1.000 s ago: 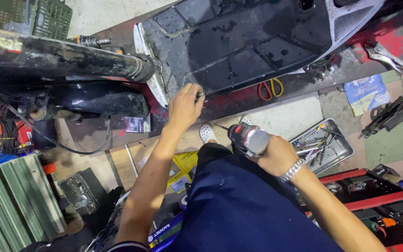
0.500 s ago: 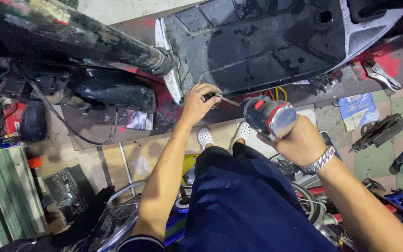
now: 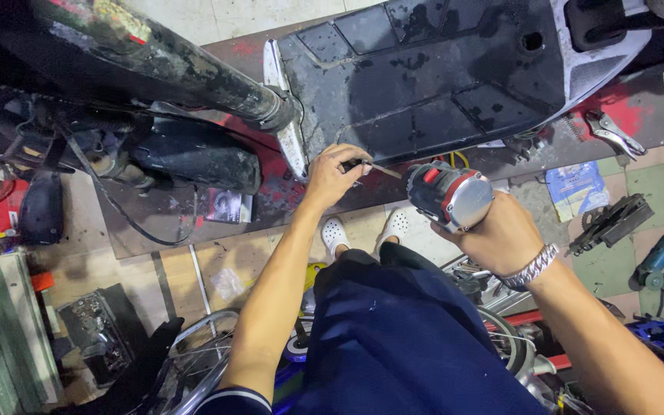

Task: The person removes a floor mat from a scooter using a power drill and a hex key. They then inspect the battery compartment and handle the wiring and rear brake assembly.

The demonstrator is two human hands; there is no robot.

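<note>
Grey-and-red power drill, clenched in the right hand, has risen to the black scooter panel, its bit now pinched by the left hand, indicating alignment under way.

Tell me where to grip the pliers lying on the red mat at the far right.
Take the pliers by the two handles, coming from above. They lie flat with the handles spread toward the right edge, apart from other tools, so fingers can close around them there.

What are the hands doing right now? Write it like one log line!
left hand: pinching thin bit | right hand: gripping power drill | bit tip near dark scooter panel | wrench lying on red mat
</note>
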